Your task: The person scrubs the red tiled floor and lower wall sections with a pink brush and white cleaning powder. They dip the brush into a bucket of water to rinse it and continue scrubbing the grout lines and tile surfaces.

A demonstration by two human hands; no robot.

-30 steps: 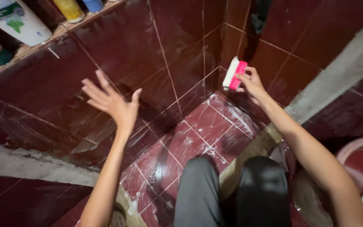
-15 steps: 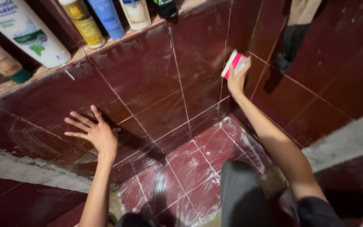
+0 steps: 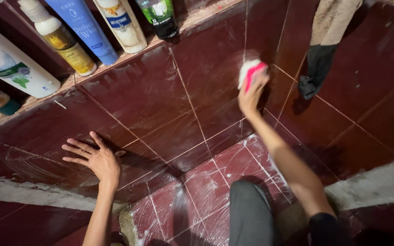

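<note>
Soapy maroon wall tiles (image 3: 151,100), bottle ledge (image 3: 128,57)

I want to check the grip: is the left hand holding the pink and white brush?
No, the left hand lies flat and empty on the dark red wall tile; the right hand holds the brush.

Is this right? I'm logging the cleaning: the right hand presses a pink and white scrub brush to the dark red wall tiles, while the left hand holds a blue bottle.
Not quite. In the head view the left hand holds nothing: it lies flat, fingers spread, on the dark red wall tiles. The blue bottle stands on the ledge above. The right hand does press the pink and white scrub brush to the tiles.
</note>
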